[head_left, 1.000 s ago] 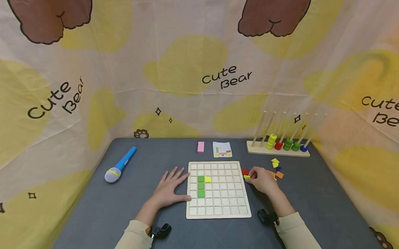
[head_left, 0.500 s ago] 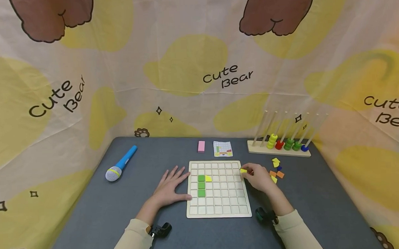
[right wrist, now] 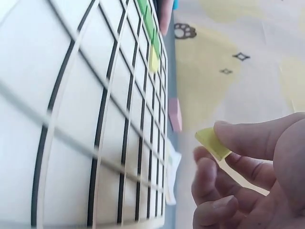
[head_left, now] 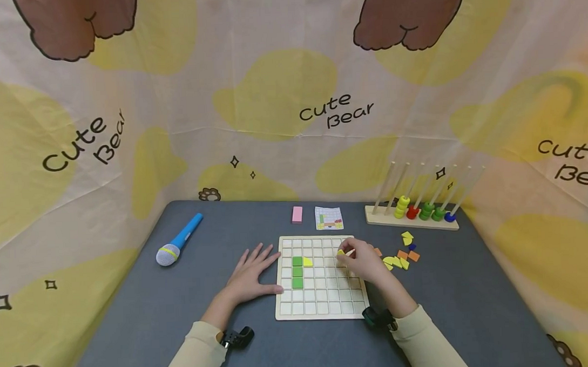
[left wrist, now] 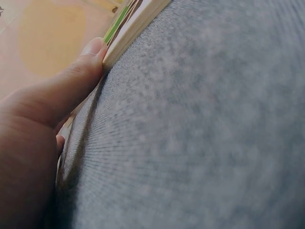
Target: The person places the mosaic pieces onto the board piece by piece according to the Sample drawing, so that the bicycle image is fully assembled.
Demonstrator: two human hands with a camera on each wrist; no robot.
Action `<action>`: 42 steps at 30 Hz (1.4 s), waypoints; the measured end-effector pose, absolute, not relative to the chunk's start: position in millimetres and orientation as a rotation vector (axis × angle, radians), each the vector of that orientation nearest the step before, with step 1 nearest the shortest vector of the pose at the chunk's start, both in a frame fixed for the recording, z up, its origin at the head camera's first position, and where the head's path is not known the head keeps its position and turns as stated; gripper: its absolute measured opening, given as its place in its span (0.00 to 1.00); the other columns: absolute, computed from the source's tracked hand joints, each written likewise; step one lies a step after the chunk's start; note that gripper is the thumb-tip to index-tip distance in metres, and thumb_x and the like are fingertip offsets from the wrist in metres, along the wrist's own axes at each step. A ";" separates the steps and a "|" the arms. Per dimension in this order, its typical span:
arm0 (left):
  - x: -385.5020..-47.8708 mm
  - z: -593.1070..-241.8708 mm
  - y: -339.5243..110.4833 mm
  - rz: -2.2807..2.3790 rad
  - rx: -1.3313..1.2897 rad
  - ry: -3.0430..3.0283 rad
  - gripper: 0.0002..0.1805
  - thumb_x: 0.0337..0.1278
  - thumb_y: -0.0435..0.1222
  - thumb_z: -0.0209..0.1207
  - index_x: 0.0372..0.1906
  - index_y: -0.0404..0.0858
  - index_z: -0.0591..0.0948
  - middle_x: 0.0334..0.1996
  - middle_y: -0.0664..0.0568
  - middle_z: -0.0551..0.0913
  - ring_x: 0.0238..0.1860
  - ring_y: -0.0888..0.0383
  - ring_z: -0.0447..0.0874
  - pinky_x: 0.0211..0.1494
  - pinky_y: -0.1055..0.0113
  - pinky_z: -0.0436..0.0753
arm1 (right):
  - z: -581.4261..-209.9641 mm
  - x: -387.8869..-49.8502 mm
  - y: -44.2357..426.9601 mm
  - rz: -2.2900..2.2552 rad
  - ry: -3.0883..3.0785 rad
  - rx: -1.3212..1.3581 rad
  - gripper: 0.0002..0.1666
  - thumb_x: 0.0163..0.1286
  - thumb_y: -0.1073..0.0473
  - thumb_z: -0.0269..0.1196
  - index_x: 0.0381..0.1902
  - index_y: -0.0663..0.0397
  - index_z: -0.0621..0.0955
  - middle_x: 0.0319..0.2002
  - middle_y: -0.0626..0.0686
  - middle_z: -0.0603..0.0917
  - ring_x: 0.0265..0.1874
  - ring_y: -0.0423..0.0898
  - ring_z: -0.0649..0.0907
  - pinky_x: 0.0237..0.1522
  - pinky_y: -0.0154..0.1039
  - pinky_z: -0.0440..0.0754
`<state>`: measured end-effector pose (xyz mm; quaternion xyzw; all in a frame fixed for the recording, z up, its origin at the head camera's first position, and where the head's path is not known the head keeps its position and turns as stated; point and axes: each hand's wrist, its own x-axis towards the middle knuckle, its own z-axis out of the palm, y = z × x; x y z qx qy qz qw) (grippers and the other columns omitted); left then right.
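Note:
My right hand [head_left: 362,261] pinches a small yellow tile [right wrist: 212,142] between thumb and fingertips, held above the right part of a pale wooden grid board [head_left: 323,315]. In the right wrist view the tile has a slanted edge and hangs apart from the grid. On the board, green square tiles [head_left: 297,272] stand in a column, and another yellow tile [head_left: 307,262] sits beside the top one. My left hand [head_left: 248,277] lies spread at the board's left side. Its thumb [left wrist: 88,62] touches the board's edge.
Loose yellow pieces [head_left: 396,261], orange pieces [head_left: 413,255] and a blue piece [head_left: 412,247] lie right of the board. Behind it are a pink block [head_left: 297,214] and a pattern card [head_left: 328,218]. A bead rack [head_left: 412,220] stands back right; a toy microphone [head_left: 180,239] lies left.
My right hand has carried the yellow tile leftward from beside the board to above its right columns. Several loose pieces it covered now show. My left hand has stayed put.

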<state>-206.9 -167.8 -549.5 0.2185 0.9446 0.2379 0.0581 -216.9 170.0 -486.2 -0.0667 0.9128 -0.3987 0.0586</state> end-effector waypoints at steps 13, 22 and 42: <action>-207.2 -547.9 -168.0 0.722 0.662 2.852 0.55 0.48 0.72 0.61 0.80 0.56 0.59 0.81 0.54 0.53 0.83 0.46 0.39 0.81 0.39 0.37 | -488.5 -212.6 138.5 -1.292 2.772 -0.271 0.07 0.63 0.62 0.72 0.38 0.51 0.84 0.32 0.47 0.84 0.28 0.44 0.78 0.31 0.36 0.77; -207.3 -544.4 -169.3 0.729 0.704 2.812 0.53 0.50 0.70 0.62 0.80 0.56 0.58 0.82 0.52 0.50 0.83 0.45 0.37 0.80 0.39 0.35 | -494.9 -203.6 115.6 -1.288 2.704 -0.332 0.06 0.63 0.60 0.73 0.36 0.50 0.85 0.29 0.45 0.84 0.28 0.42 0.78 0.31 0.36 0.76; -210.5 -550.9 -173.1 0.724 0.723 2.810 0.50 0.54 0.70 0.59 0.80 0.59 0.58 0.82 0.54 0.49 0.83 0.46 0.36 0.80 0.40 0.35 | -513.1 -189.0 76.9 -1.262 2.593 -0.479 0.06 0.59 0.60 0.76 0.29 0.48 0.87 0.23 0.42 0.82 0.24 0.39 0.79 0.27 0.33 0.77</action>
